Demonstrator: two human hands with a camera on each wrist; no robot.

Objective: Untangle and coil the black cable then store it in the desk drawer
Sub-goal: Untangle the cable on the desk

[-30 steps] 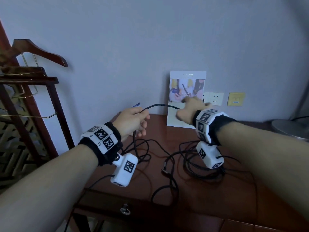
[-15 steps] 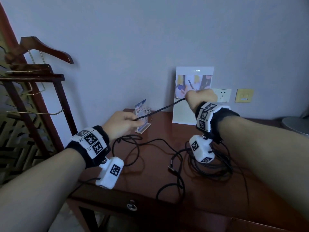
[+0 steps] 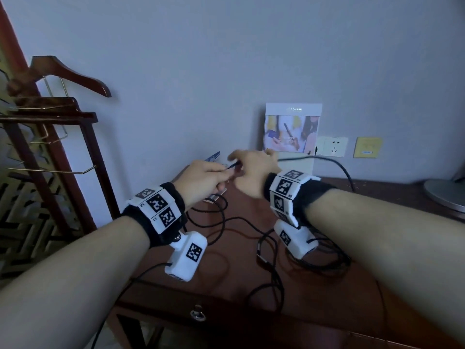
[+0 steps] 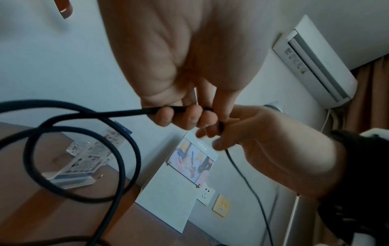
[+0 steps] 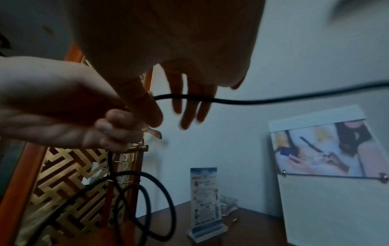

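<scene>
The black cable (image 3: 269,238) lies in tangled loops on the brown desk (image 3: 327,298), with one stretch lifted between my hands. My left hand (image 3: 222,172) is above the desk's back left, its fingers curled round the cable (image 4: 84,116), and loops hang below it. My right hand (image 3: 239,159) is right against the left one. In the right wrist view its fingers (image 5: 189,103) are straight and spread, with the cable (image 5: 252,101) running across them and trailing off to the right. The drawer front with its metal knob (image 3: 198,314) is shut under the desk's front edge.
A picture board (image 3: 293,132) leans on the wall behind my hands, beside wall sockets (image 3: 332,146). A clear leaflet stand (image 5: 204,199) is at the desk's back left. A wooden rack with a hanger (image 3: 63,79) stands left of the desk. A round metal base (image 3: 448,195) sits far right.
My right hand has swung left from in front of the picture board to meet my left hand and has opened its fist. The taut stretch of cable between them is now slack.
</scene>
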